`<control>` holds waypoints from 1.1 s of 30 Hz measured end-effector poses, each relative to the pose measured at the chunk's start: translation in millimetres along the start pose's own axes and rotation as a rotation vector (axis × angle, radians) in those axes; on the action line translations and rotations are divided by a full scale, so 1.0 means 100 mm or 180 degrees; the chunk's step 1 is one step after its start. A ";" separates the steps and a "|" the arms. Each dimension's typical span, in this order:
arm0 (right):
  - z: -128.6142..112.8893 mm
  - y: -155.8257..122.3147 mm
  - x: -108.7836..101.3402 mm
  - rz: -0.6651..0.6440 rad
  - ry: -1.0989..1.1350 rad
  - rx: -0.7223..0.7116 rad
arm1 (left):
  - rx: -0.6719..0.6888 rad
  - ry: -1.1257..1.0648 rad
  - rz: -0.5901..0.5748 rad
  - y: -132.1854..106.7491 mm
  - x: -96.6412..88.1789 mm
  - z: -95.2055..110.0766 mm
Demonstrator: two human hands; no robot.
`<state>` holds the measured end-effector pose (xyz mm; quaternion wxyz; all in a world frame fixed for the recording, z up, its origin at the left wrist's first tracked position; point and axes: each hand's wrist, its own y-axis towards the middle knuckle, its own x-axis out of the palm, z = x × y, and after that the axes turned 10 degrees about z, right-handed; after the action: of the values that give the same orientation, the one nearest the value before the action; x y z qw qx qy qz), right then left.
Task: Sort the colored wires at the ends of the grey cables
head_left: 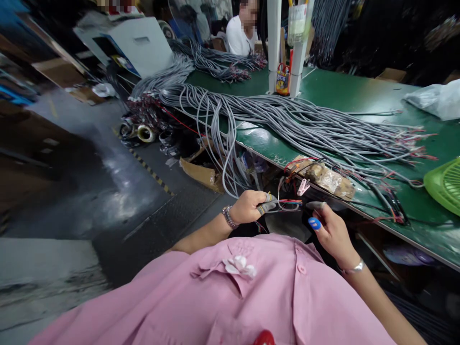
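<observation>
My left hand (pixel 249 207), with grey covers on its fingertips, is closed round the end of a grey cable. Thin coloured wires (pixel 290 201), red and blue among them, stick out of it to the right. My right hand (pixel 332 234) is a little right of those wire ends, apart from them. Its thumb wears a blue cover and a grey one is on a finger; thumb and finger are spread, with nothing visible between them. Just above the wires, a pink clip (pixel 303 187) is at the bench edge, beside a tape-wrapped block (pixel 325 177).
A long bundle of grey cables (pixel 273 115) lies across the green bench (pixel 359 91), some hanging over its front edge. A green basket (pixel 445 187) stands at the right. An open cardboard box (pixel 203 167) is under the bench. A person (pixel 239 33) sits beyond it.
</observation>
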<state>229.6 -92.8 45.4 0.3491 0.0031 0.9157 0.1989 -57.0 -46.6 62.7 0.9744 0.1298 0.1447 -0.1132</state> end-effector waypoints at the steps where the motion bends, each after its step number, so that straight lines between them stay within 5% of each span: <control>1: -0.01 -0.03 -0.06 0.0104 -0.0056 0.0000 | 0.0056 0.0115 0.0112 0.00 0.03 0.02; 6: -0.25 -0.03 -0.29 0.0695 -0.0335 -0.0268 | 0.0191 0.0343 0.0188 -0.04 0.18 -0.03; 12: -0.50 0.20 -0.18 0.0192 -0.1264 -0.1092 | 0.0624 0.0838 -0.0061 -0.07 0.22 0.01; 20: -0.41 0.36 0.00 -0.0031 -0.1768 -0.1184 | 0.0501 0.0765 -0.0037 -0.11 0.14 0.02; 33: -0.39 0.38 -0.04 -0.0118 -0.1571 -0.1133 | 0.1233 0.1936 -0.0244 -0.09 0.12 0.00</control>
<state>202.6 -72.2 87.8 0.5597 -0.0266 0.7539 0.3431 -48.0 -56.7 56.7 0.8391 0.3343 0.4085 -0.1312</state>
